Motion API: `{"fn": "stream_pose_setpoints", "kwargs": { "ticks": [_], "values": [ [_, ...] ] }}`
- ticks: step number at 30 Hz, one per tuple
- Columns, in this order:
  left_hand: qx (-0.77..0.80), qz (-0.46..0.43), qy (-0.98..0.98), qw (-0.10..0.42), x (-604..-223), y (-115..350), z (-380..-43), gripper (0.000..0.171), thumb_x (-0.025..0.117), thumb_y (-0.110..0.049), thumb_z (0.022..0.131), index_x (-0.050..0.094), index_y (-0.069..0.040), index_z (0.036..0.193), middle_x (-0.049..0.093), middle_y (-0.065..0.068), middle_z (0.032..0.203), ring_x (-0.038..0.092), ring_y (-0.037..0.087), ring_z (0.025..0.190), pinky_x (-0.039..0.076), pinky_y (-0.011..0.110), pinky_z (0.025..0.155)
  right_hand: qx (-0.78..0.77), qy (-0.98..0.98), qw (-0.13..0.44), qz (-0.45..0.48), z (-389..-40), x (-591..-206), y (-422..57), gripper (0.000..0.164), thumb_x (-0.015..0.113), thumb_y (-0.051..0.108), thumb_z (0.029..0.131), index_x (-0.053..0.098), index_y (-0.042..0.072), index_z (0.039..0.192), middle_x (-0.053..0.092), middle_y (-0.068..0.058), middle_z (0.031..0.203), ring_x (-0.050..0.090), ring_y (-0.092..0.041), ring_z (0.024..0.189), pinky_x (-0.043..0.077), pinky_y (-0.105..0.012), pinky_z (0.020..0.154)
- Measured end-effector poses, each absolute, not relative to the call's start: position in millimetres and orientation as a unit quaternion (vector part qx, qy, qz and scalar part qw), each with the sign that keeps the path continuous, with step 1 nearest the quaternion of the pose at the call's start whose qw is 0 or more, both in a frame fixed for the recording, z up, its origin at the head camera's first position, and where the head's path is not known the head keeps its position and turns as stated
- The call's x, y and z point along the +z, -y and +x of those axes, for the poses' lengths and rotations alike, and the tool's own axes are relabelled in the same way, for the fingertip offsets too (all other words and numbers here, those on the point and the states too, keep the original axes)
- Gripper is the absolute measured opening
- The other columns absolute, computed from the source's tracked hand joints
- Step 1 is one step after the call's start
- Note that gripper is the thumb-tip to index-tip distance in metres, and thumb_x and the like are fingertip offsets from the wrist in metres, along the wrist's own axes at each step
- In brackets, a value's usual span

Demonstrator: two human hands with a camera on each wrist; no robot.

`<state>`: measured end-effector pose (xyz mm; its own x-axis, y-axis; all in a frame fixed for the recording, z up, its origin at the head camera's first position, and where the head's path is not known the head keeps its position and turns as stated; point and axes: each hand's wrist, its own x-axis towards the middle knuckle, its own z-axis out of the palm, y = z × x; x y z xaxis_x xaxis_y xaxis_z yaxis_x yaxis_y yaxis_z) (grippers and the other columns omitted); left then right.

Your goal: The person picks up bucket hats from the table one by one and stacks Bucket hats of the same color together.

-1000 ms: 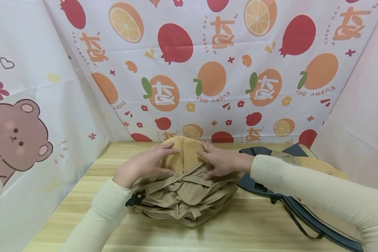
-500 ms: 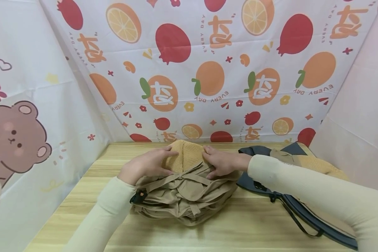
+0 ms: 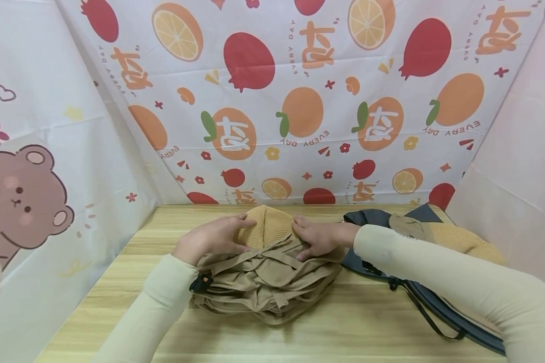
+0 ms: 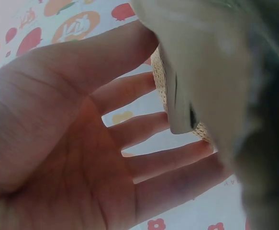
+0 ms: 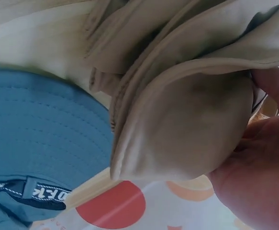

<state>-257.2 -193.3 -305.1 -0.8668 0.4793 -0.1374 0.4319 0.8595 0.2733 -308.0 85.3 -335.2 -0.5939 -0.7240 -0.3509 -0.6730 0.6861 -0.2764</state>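
Note:
A bundle of layered khaki cloth hats [image 3: 277, 277] lies on the table in the head view, with crossed ties on top and a black toggle [image 3: 201, 283] at its left. Behind the ties rises a yellow woven crown [image 3: 268, 227]. My left hand [image 3: 211, 238] holds the bundle's left side, its thumb on the near khaki cloth [image 4: 201, 72] and its spread fingers behind, in the left wrist view. At the right side, my right hand [image 3: 320, 237] grips the folded khaki brim [image 5: 177, 124] between thumb and fingers. The fingertips of my right hand are hidden behind cloth.
Right of the bundle, partly under my right forearm, lie a dark blue hat [image 3: 368, 218] and a second yellow woven piece [image 3: 465, 239]. A black cord [image 3: 429, 317] loops over the wood table [image 3: 118, 302]. Printed curtains [image 3: 259, 111] enclose the back and sides.
The yellow crown has sunk slightly lower between my hands. My left hand has shifted a little right and closer in, and the fingers of my right hand have drawn in against the cloth.

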Motion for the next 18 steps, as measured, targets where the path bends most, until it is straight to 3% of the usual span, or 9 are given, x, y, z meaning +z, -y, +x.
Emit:
{"fn": "stream_pose_setpoints", "kwargs": {
  "ticks": [18],
  "values": [
    [0.125,0.219,-0.96,0.125,-308,194,-260,0.069,0.075,-0.02,0.096,0.044,-0.009,0.157,0.028,0.028,0.166,0.034,0.047,0.151,0.036,0.059,0.12,-0.071,-0.882,0.247,-0.395,-316,-348,-87,0.094,0.058,0.045,0.103,0.002,0.002,0.165,-0.01,-0.019,0.173,-0.005,-0.028,0.163,0.014,-0.045,0.132]
  ]
}}
